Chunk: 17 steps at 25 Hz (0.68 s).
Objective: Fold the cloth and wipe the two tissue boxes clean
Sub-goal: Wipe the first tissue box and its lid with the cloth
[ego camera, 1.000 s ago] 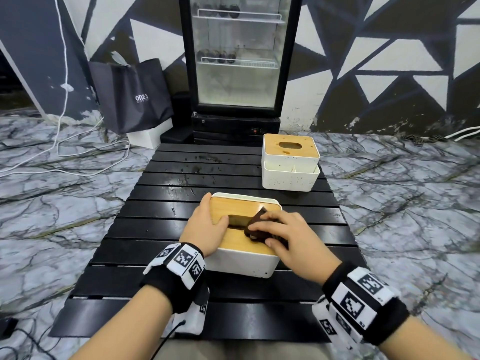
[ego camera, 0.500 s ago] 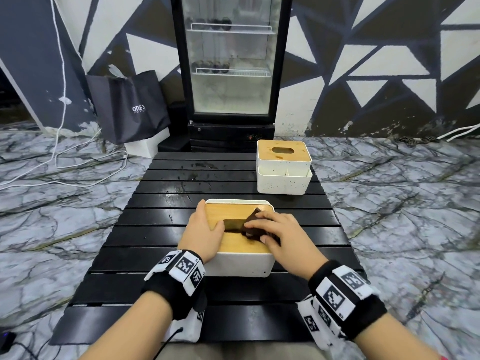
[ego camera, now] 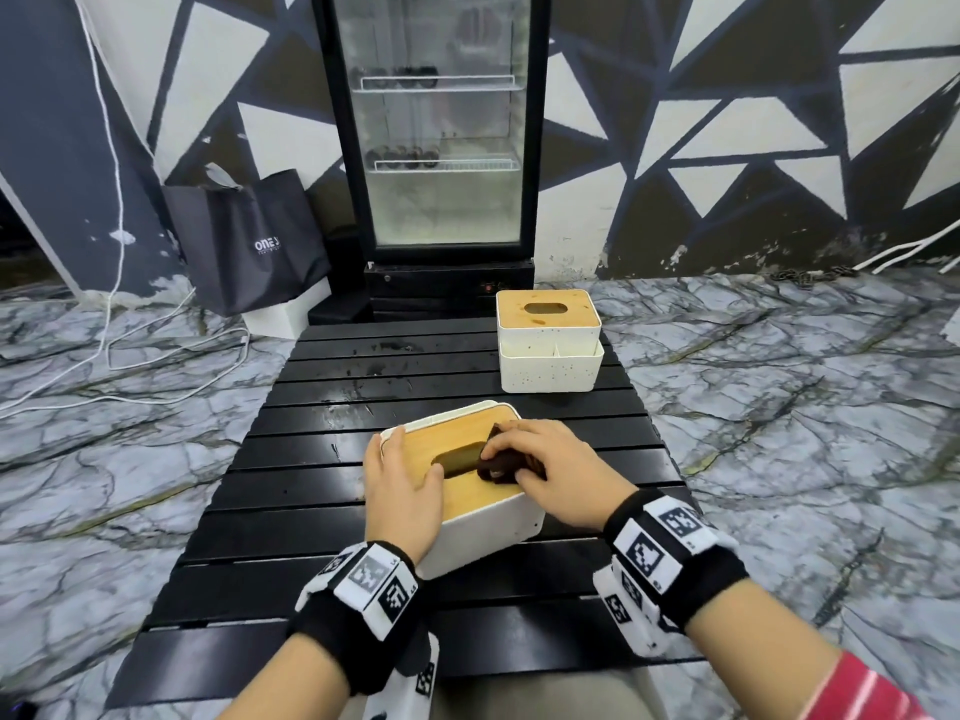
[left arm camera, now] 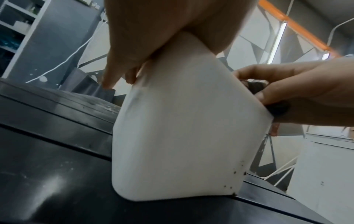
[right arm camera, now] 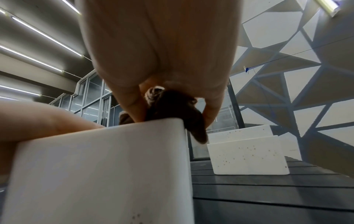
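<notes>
Cloth (ego camera: pixel 506 462), a dark brown wad, sits on the wooden lid of the near tissue box (ego camera: pixel 483 532), just right of the lid's slot, and I have my right hand (ego camera: pixel 558 472) over it with fingers (right arm camera: pixel 134 109) curled around the bundle, pressing it to the lid. My left hand (ego camera: pixel 402 493) clasps the box's left end at about nine o'clock, thumb on the lid, fingers (left arm camera: pixel 114 75) down the far side wall. That box sits skewed on the black slatted surface (ego camera: pixel 291 491). At one o'clock, well apart, I see the far tissue box (ego camera: pixel 548 366), white with dark speckles, standing upright near the surface's far edge.
</notes>
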Each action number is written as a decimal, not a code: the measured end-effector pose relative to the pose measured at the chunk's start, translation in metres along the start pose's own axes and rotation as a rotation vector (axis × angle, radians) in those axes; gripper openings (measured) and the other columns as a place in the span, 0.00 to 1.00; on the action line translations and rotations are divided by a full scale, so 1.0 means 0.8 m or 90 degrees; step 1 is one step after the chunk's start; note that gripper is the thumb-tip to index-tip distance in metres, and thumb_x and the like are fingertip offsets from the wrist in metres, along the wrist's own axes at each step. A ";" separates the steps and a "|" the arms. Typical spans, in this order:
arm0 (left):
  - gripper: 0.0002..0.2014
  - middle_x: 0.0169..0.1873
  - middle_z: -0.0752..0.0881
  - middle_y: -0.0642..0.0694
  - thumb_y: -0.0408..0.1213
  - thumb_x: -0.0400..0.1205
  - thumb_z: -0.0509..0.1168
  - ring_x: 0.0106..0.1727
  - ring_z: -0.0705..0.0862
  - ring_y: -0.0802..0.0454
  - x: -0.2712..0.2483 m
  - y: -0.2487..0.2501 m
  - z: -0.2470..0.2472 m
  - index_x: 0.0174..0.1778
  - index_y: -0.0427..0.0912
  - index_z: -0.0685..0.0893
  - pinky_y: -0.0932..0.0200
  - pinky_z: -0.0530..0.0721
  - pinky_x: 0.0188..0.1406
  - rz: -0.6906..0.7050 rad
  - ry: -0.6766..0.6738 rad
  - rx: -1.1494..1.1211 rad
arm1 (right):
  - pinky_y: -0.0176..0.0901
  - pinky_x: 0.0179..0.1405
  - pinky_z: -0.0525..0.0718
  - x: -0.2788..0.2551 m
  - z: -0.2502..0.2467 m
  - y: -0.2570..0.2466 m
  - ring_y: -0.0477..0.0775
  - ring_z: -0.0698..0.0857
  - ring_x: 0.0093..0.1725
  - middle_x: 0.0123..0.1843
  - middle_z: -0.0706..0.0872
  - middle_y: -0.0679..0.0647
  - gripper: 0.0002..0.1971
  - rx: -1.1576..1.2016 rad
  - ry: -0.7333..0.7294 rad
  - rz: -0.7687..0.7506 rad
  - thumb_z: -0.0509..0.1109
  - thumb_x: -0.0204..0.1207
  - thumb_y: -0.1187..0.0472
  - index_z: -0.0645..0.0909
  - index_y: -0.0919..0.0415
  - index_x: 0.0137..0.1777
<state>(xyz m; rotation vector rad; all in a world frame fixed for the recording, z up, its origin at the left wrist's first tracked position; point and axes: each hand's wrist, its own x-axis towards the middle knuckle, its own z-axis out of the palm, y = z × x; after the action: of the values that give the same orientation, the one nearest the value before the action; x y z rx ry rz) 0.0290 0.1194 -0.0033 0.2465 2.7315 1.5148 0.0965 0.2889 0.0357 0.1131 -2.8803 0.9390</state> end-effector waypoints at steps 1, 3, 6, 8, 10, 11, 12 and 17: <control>0.31 0.80 0.54 0.42 0.40 0.81 0.64 0.81 0.57 0.44 -0.006 0.002 -0.002 0.80 0.44 0.60 0.51 0.57 0.79 -0.002 -0.014 0.021 | 0.54 0.69 0.69 0.002 -0.002 0.002 0.51 0.68 0.68 0.66 0.76 0.43 0.22 0.009 -0.017 -0.004 0.61 0.72 0.71 0.77 0.44 0.59; 0.33 0.79 0.54 0.41 0.44 0.80 0.65 0.79 0.55 0.41 -0.019 0.009 -0.009 0.80 0.47 0.59 0.50 0.55 0.78 -0.021 -0.053 0.049 | 0.56 0.69 0.70 0.008 -0.007 0.009 0.51 0.69 0.67 0.65 0.76 0.46 0.23 0.003 -0.036 0.001 0.61 0.73 0.71 0.76 0.43 0.60; 0.37 0.80 0.49 0.41 0.56 0.78 0.62 0.81 0.48 0.41 -0.038 0.011 -0.022 0.81 0.50 0.55 0.48 0.51 0.80 0.019 -0.120 0.156 | 0.55 0.67 0.71 0.017 -0.013 0.016 0.51 0.70 0.65 0.62 0.78 0.48 0.23 -0.010 -0.029 0.020 0.61 0.74 0.71 0.76 0.41 0.60; 0.43 0.82 0.42 0.47 0.71 0.71 0.50 0.82 0.40 0.46 -0.041 0.007 -0.031 0.81 0.56 0.53 0.45 0.44 0.81 0.155 -0.152 0.302 | 0.37 0.65 0.73 0.016 -0.021 0.017 0.47 0.74 0.62 0.60 0.81 0.48 0.22 0.082 0.014 0.032 0.61 0.75 0.72 0.77 0.43 0.59; 0.44 0.82 0.41 0.59 0.79 0.65 0.38 0.82 0.34 0.51 -0.037 0.007 -0.037 0.78 0.68 0.47 0.41 0.40 0.79 0.297 -0.211 0.413 | 0.18 0.54 0.71 0.009 -0.030 0.017 0.41 0.77 0.57 0.59 0.81 0.45 0.22 0.180 0.076 0.050 0.61 0.76 0.73 0.76 0.44 0.59; 0.42 0.80 0.43 0.65 0.81 0.63 0.35 0.82 0.33 0.53 -0.033 0.007 -0.039 0.76 0.72 0.45 0.38 0.39 0.78 0.336 -0.254 0.444 | 0.15 0.52 0.69 0.004 -0.034 0.018 0.38 0.76 0.56 0.58 0.80 0.44 0.22 0.214 0.109 0.053 0.61 0.76 0.74 0.76 0.45 0.59; 0.40 0.78 0.44 0.71 0.80 0.62 0.34 0.82 0.34 0.55 -0.030 0.007 -0.040 0.73 0.76 0.44 0.34 0.39 0.78 0.354 -0.295 0.465 | 0.13 0.52 0.68 -0.001 -0.036 0.019 0.36 0.76 0.56 0.57 0.80 0.43 0.22 0.243 0.135 0.054 0.61 0.76 0.74 0.76 0.46 0.59; 0.30 0.73 0.51 0.77 0.75 0.67 0.49 0.78 0.32 0.60 -0.014 -0.004 -0.039 0.64 0.89 0.44 0.23 0.41 0.74 0.394 -0.361 0.466 | 0.11 0.50 0.68 -0.022 -0.033 0.020 0.27 0.74 0.55 0.55 0.79 0.37 0.21 0.305 0.171 0.074 0.60 0.76 0.75 0.76 0.50 0.61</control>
<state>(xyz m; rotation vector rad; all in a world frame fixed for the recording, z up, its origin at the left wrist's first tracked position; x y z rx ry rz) 0.0370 0.0897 0.0096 1.3690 2.6610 0.2646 0.1143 0.3180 0.0449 -0.1338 -2.3908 1.5205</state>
